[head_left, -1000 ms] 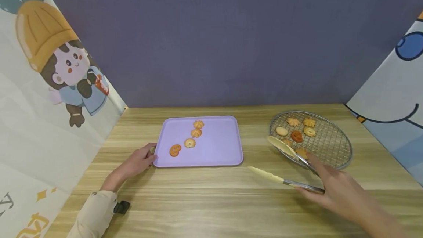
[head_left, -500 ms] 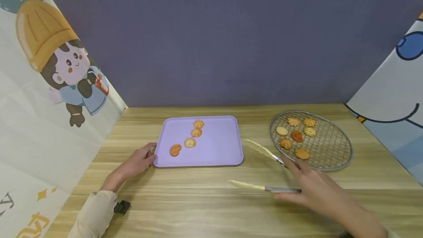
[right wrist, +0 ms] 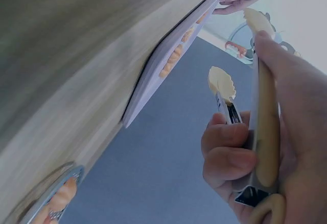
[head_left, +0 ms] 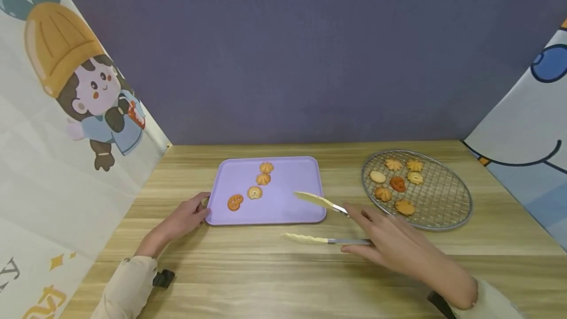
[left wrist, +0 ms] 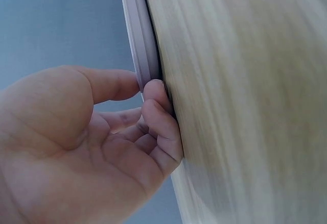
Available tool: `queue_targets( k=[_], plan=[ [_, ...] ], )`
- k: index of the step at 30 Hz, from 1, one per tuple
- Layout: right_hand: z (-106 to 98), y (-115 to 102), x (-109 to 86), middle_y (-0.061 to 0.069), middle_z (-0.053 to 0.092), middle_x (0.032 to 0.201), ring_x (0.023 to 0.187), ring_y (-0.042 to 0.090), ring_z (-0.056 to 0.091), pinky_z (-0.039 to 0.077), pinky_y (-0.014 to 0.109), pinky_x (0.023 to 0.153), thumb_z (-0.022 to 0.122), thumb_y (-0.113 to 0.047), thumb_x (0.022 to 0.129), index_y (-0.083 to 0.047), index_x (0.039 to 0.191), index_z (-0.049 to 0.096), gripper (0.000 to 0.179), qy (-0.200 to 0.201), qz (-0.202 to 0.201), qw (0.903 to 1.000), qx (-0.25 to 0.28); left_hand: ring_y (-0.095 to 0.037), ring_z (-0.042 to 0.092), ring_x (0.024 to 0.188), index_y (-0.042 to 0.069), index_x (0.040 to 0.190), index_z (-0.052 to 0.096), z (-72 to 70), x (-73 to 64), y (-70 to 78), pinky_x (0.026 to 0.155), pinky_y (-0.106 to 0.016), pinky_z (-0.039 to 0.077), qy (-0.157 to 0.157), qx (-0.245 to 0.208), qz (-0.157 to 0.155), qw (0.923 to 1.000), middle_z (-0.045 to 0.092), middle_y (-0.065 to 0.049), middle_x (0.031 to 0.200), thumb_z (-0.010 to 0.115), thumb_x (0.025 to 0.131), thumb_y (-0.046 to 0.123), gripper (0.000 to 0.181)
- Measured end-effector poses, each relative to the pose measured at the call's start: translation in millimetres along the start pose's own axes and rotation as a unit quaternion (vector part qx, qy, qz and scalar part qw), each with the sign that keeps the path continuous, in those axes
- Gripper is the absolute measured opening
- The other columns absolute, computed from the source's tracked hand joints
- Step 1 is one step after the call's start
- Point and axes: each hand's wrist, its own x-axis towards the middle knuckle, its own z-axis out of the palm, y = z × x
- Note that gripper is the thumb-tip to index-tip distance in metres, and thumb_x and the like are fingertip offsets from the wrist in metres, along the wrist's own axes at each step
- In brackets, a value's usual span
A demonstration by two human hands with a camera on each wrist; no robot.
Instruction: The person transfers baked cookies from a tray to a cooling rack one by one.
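Note:
In the head view my left hand (head_left: 186, 218) holds the left edge of a lilac tray (head_left: 292, 176), thumb on the rim and fingers curled under it in the left wrist view. A pretzel-shaped cookie (head_left: 235, 202) and several other cookies (head_left: 263, 178) lie on the tray's left half. My right hand (head_left: 394, 240) grips metal tongs (head_left: 315, 199) with cream scalloped tips. The tongs are spread, with nothing between their tips. One tip overlaps the tray's front right part in the head view; the other is over the wood in front of it.
A round wire rack (head_left: 443, 196) stands at the right with several cookies, including a reddish-brown pretzel-shaped one (head_left: 397, 184). Both lie on a wood-grain table (head_left: 248, 270). A dark blue panel (head_left: 283, 53) rises behind, and cartoon-printed walls flank the table.
My right hand has carried the spread tongs left, from over the rack's front left edge to the tray's front right corner. The left hand and the cookies have stayed in place.

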Motion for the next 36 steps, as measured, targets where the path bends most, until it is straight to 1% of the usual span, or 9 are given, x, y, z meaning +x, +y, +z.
queue_targets(
  k=[3,7,11,13,16,20,27,32,36],
  plan=[
    [3.8,0.1,13.5,0.007,0.065,0.094,0.048,-0.004,0.036,0.032,0.013,0.043,0.067,-0.062,0.086,-0.009,0.142,0.052,0.078,-0.007,-0.009,0.9999,-0.002,-0.015,0.050,0.061,-0.010,0.143,0.040,-0.3,1.7,-0.9,0.053,-0.026,0.042,-0.003,-0.001,-0.009,1.0000,0.055,-0.006,0.075,0.052,0.100,0.005,0.046],
    [13.4,3.3,30.7,0.009,0.065,0.091,0.049,0.001,0.042,0.033,0.014,0.041,0.063,-0.065,0.087,-0.006,0.141,0.053,0.081,-0.024,-0.012,0.9995,-0.016,-0.015,0.049,0.061,-0.010,0.143,0.041,-0.8,1.6,-0.6,0.052,-0.025,0.041,-0.004,-0.001,-0.008,1.0000,0.055,-0.006,0.075,0.053,0.100,0.005,0.047],
    [26.5,8.8,45.1,0.014,0.067,0.093,0.049,0.006,0.048,0.036,0.016,0.041,0.059,-0.067,0.088,-0.002,0.140,0.054,0.083,-0.044,-0.009,0.9984,-0.034,-0.014,0.049,0.061,-0.010,0.142,0.041,-0.9,0.8,0.6,0.053,-0.025,0.041,-0.005,-0.003,-0.006,1.0000,0.055,-0.006,0.075,0.053,0.101,0.006,0.046],
    [33.2,10.5,51.8,0.013,0.067,0.090,0.049,0.007,0.048,0.038,0.018,0.042,0.058,-0.068,0.089,-0.002,0.140,0.054,0.083,-0.054,-0.007,0.9979,-0.036,-0.014,0.049,0.061,-0.010,0.142,0.041,-0.8,1.0,1.0,0.053,-0.025,0.041,-0.004,-0.005,-0.009,0.9999,0.055,-0.006,0.075,0.053,0.101,0.006,0.046],
    [41.4,9.7,61.5,0.011,0.067,0.087,0.051,0.009,0.050,0.041,0.023,0.043,0.058,-0.068,0.088,-0.003,0.135,0.058,0.080,-0.066,-0.006,0.9974,-0.028,-0.013,0.049,0.060,-0.010,0.142,0.041,-0.8,1.5,1.0,0.053,-0.025,0.042,-0.005,-0.006,-0.009,0.9999,0.056,-0.006,0.075,0.053,0.101,0.006,0.046],
    [47.3,5.8,74.8,0.009,0.066,0.084,0.053,0.009,0.050,0.042,0.025,0.045,0.061,-0.066,0.087,-0.005,0.132,0.061,0.076,-0.079,0.002,0.9968,-0.008,-0.014,0.050,0.060,-0.010,0.143,0.041,-0.8,2.1,0.2,0.053,-0.025,0.042,-0.004,-0.008,-0.009,0.9999,0.055,-0.006,0.074,0.053,0.101,0.005,0.046],
    [52.7,-5.1,104.3,0.004,0.066,0.077,0.052,0.009,0.050,0.043,0.026,0.045,0.072,-0.058,0.084,-0.006,0.125,0.067,0.066,-0.080,0.008,0.9966,0.018,-0.015,0.050,0.061,-0.008,0.143,0.041,-2.0,2.2,-0.9,0.053,-0.025,0.042,-0.002,-0.011,-0.013,0.9999,0.055,-0.007,0.075,0.053,0.100,0.005,0.047],
    [57.9,-14.4,123.5,0.004,0.066,0.078,0.054,0.009,0.050,0.044,0.027,0.046,0.072,-0.056,0.085,-0.005,0.125,0.067,0.065,-0.109,0.020,0.9934,0.030,-0.015,0.050,0.061,-0.009,0.143,0.041,-1.9,1.9,-0.5,0.053,-0.025,0.042,-0.002,-0.009,-0.014,0.9999,0.055,-0.007,0.075,0.053,0.100,0.005,0.047],
    [62.5,-18.6,132.8,0.002,0.064,0.074,0.056,0.011,0.051,0.045,0.028,0.048,0.073,-0.053,0.086,-0.005,0.124,0.068,0.062,-0.114,0.028,0.9924,0.035,-0.014,0.050,0.060,-0.009,0.143,0.041,-1.5,1.3,0.9,0.053,-0.025,0.042,-0.001,-0.009,-0.012,0.9999,0.056,-0.007,0.075,0.054,0.100,0.005,0.047]
  ],
)
